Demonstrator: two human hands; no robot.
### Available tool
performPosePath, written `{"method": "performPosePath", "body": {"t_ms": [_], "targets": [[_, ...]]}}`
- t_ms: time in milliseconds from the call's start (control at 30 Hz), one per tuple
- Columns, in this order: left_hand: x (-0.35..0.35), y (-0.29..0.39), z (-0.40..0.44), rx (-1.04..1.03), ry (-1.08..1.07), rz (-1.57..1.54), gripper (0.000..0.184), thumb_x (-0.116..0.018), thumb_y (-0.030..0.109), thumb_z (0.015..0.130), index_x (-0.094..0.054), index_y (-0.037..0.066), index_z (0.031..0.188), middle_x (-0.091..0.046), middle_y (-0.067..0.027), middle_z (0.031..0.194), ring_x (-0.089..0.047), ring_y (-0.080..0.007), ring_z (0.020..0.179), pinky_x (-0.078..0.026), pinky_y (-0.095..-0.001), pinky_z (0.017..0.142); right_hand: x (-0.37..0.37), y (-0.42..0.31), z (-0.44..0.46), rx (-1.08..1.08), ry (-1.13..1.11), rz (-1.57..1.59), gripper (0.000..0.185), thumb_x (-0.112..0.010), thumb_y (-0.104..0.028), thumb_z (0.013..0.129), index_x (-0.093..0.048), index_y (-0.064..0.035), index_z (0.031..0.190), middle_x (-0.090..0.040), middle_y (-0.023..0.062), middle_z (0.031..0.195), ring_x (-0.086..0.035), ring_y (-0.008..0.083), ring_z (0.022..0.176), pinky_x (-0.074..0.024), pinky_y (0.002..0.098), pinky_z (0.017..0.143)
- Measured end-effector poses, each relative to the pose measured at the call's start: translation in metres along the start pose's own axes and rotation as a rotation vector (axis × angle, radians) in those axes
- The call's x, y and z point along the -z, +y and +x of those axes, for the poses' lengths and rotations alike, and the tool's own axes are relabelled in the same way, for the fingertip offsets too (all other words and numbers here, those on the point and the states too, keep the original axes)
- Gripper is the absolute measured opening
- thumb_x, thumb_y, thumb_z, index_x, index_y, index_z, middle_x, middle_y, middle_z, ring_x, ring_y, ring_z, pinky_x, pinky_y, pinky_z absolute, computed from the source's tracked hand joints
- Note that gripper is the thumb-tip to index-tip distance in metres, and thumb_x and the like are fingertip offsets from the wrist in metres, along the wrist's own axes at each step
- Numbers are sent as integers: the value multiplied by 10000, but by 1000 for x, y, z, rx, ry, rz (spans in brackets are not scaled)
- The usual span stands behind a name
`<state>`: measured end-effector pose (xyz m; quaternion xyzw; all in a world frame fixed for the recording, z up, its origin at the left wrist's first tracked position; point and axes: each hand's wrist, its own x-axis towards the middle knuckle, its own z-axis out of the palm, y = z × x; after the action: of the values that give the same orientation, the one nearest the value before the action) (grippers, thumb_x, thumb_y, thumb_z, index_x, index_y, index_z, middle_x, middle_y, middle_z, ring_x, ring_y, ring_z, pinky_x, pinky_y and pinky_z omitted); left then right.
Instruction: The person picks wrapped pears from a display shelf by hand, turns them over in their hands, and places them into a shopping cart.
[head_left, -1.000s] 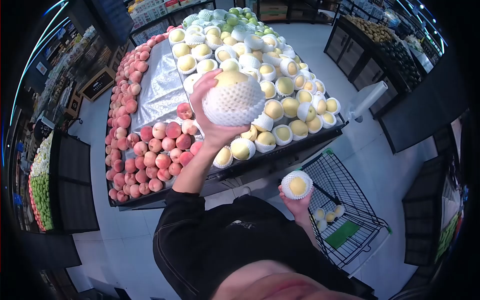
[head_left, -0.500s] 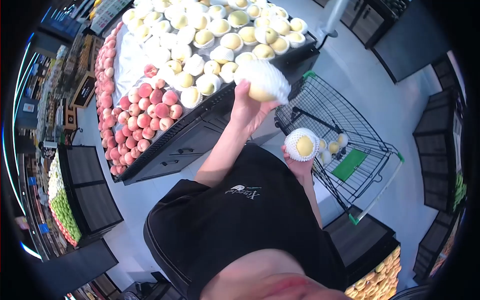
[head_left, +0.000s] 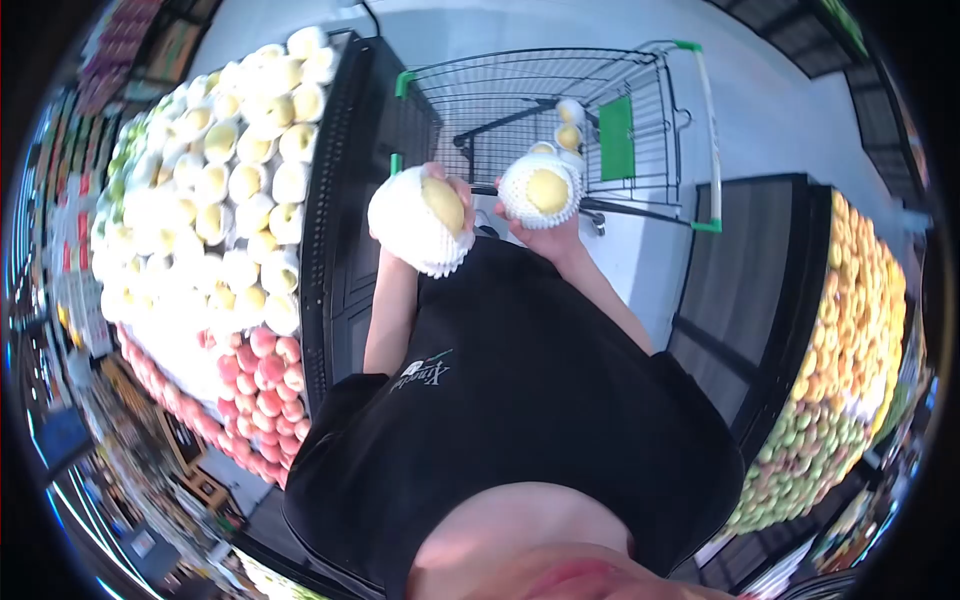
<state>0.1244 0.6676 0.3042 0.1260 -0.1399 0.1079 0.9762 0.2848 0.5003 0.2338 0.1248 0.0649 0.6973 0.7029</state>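
My left hand (head_left: 463, 192) is closed round a large pale-yellow pear (head_left: 442, 205) in a white foam net, held in front of my chest. Its fingertips show on the pear's right side; the palm is hidden behind it. Close by on the right, my right hand (head_left: 548, 240) grips another pear (head_left: 547, 191) from below, its net pulled back around a patch of yellow skin. The two pears are apart. Just beyond my right hand is a wire shopping cart (head_left: 660, 130) with green corners. Several netted pears (head_left: 569, 137) lie inside it, partly covered by the held one.
A black-sided display stand (head_left: 335, 200) on my left bears many netted pears (head_left: 215, 185) and pink-red peaches (head_left: 265, 375). On the right, another dark stand (head_left: 745, 270) carries yellow-orange fruit (head_left: 855, 300) and greenish-purple fruit (head_left: 805, 460). Pale floor (head_left: 500, 25) stretches beyond the cart.
My view has turned, so the cart now lies straight ahead. My left hand has brought its pear away from the display, closer to the right one. Both hands keep hold of their pears.
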Motion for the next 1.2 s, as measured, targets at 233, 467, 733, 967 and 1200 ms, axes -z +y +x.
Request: {"method": "performPosePath", "body": {"t_ms": [233,467,733,967,1200], "targets": [[44,6,15,100,98,197,1076,-861,689,552,-427,86,1331,-553,-232,1181,-648,-369,971,-573,-458,773,-12,-15,24,201,337,-211,795,-418,-727,912,-413,-147,1456,-441,169,1468,-486,461,1271,-533,483,911],[89,64,1,106,272,319,940,-837,526,657,-422,70,1366,-555,-242,1225,-641,-376,1039,-570,-478,845,17,-26,34,190,949,-318,661,-379,-645,946,-485,-164,1387,-530,110,1377,-546,366,1177,-517,428,850],[163,126,-8,375,814,788,742,-791,203,811,-400,-6,1406,-611,-130,1204,-608,-214,1127,-495,-352,990,37,-75,34,180,1219,-471,593,-416,-617,963,-522,-178,1347,-597,84,1303,-599,326,1130,-512,456,847],[252,109,87,470,1031,901,781,-828,256,790,-400,-41,1372,-609,-160,1188,-635,-232,1091,-547,-348,907,100,-181,63,197,1297,-687,584,-384,-579,1000,-481,-145,1380,-577,88,1334,-590,268,1170,-517,458,863],[472,2,176,678,1245,1213,933,-858,425,686,-422,-71,1345,-623,-223,1204,-663,-281,1066,-562,-352,881,292,-382,142,230,1517,-1411,792,-696,-564,816,-465,-79,1398,-575,168,1330,-605,296,1177,-484,452,965]]}}
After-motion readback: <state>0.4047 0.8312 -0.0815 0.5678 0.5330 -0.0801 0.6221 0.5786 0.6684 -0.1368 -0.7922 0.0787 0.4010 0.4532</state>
